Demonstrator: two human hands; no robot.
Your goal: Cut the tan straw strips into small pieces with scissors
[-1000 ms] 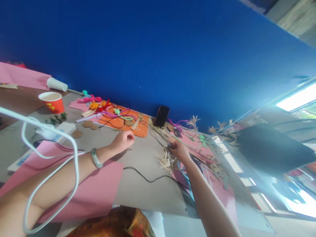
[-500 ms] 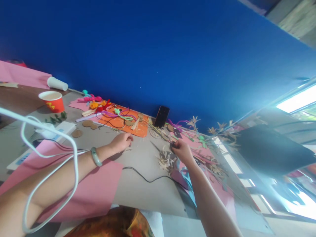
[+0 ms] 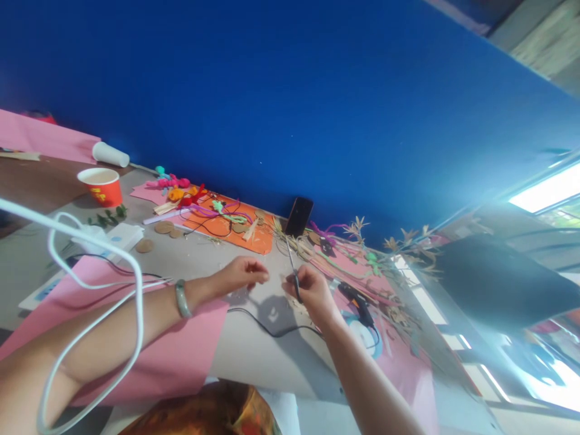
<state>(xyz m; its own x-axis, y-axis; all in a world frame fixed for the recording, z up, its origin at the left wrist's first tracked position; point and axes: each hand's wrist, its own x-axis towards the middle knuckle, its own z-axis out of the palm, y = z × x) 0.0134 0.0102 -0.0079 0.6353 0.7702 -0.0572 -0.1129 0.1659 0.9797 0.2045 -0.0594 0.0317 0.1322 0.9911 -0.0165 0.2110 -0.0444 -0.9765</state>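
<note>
In my right hand is a pair of scissors. Its narrow metal blades point up and away from me, and its dark handle sits among my fingers. My left hand, with a green bangle at the wrist, is held just left of it over the grey table. The left fingers are curled in toward the thumb; what they hold, if anything, is too small to make out. A gap separates the two hands. Pale shavings show partly below my right hand.
A phone leans on the blue wall. An orange sheet bears cords and wooden discs. To the right lie a glue gun, a tape roll and dried stems. A red cup stands left; a white cable loops across my left forearm.
My right hand has lifted the scissors from the shavings and moved left, blades now upward. My left hand has risen slightly and moved right. The glue gun and tape roll now show.
</note>
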